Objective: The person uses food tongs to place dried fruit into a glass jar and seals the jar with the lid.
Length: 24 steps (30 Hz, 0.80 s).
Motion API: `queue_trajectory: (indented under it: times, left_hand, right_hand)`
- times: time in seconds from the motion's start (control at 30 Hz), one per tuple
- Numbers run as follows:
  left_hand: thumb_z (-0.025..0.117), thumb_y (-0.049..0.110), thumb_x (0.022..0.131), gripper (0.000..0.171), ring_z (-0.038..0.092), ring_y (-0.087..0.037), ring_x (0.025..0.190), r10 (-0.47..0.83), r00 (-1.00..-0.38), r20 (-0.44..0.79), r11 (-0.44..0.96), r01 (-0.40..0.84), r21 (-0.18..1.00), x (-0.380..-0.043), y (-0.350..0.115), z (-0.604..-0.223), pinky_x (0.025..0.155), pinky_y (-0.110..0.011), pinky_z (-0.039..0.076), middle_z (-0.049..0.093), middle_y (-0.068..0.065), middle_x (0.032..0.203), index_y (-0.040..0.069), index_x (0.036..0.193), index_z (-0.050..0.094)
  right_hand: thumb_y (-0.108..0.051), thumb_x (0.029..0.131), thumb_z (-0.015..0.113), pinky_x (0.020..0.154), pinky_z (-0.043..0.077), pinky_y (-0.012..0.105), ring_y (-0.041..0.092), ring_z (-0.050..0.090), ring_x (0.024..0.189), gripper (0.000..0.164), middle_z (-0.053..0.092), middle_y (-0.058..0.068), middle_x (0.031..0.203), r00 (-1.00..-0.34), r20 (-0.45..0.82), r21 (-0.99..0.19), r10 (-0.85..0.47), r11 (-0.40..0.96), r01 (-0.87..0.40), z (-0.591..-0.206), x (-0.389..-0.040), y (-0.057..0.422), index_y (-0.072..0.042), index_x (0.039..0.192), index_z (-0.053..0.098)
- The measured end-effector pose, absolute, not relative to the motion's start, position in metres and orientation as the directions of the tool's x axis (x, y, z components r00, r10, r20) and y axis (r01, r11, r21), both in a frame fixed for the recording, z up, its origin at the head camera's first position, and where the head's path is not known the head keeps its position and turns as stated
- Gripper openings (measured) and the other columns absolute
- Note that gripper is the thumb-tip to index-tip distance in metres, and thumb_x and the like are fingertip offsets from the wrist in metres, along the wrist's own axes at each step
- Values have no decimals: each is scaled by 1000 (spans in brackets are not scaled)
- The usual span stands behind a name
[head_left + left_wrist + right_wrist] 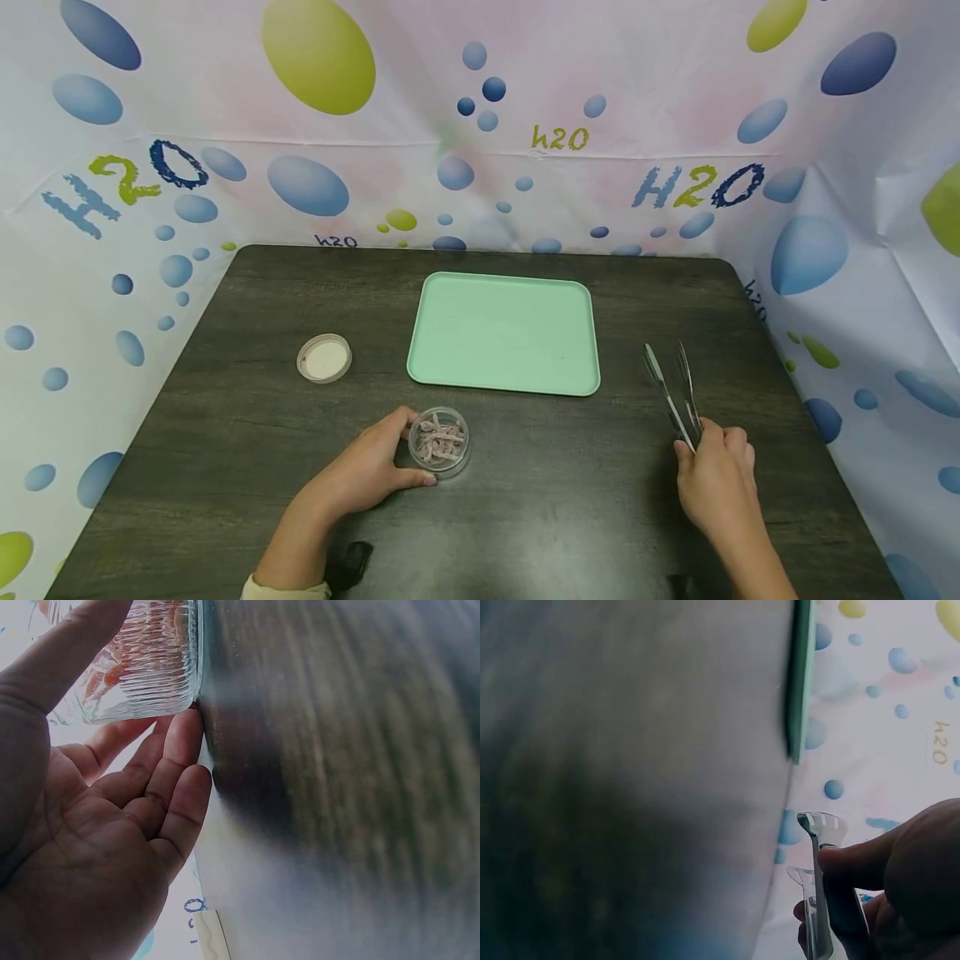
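A clear glass jar (439,443) without its lid stands on the dark table and holds several pinkish-brown dried strips. My left hand (367,467) grips it from the left, thumb at the near side and fingers at the far side. In the left wrist view the ribbed wall of the jar (154,667) shows between thumb and fingers. At the right, my right hand (716,479) pinches a pair of metal tongs (690,387) whose tips are spread apart and point away from me. The right wrist view shows the thumb on one arm of the tongs (821,885).
A mint-green tray (502,333) lies at the back middle of the table (555,500). The jar's round lid (324,358), its pale inside facing up, lies left of the tray. A patterned sheet (405,150) hangs behind and beside the table.
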State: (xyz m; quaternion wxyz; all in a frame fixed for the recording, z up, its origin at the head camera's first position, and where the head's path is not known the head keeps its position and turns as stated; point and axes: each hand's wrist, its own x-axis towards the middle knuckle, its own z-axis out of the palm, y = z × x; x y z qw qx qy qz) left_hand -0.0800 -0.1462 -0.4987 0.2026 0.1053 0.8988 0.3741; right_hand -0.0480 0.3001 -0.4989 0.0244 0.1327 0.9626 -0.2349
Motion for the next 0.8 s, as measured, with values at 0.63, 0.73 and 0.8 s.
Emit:
queue_trajectory:
  times: [0.63, 0.73, 0.8]
  left_hand:
    - [97, 37, 82, 62, 68, -20, 116, 335, -900, -279, 702, 40, 711, -79, -146, -499, 98, -49, 55, 70, 2, 120, 21, 128, 59]
    - [97, 36, 82, 62, 68, -20, 116, 334, -901, -275, 699, 42, 713, -80, -146, -500, 98, -49, 55, 71, 2, 120, 21, 128, 59]
    - [97, 36, 82, 63, 68, -20, 116, 333, -902, -275, 701, 41, 712, -80, -146, -500, 98, -49, 55, 70, 1, 120, 21, 129, 59]
  right_hand:
    - [-15, 109, 56, 100, 41, 72, 65, 41, 125, 63, 39, 49, 139, -953, -218, -376, 211, 883, 281, -509, -55, 312, 24, 153, 34]
    - [-17, 109, 57, 101, 41, 73, 65, 41, 127, 64, 39, 49, 140, -949, -235, -369, 211, 884, 288, -509, -55, 312, 24, 153, 34]
    - [-19, 110, 58, 101, 41, 72, 65, 40, 128, 66, 38, 48, 140, -945, -247, -363, 215, 884, 295, -508, -56, 312, 24, 154, 33]
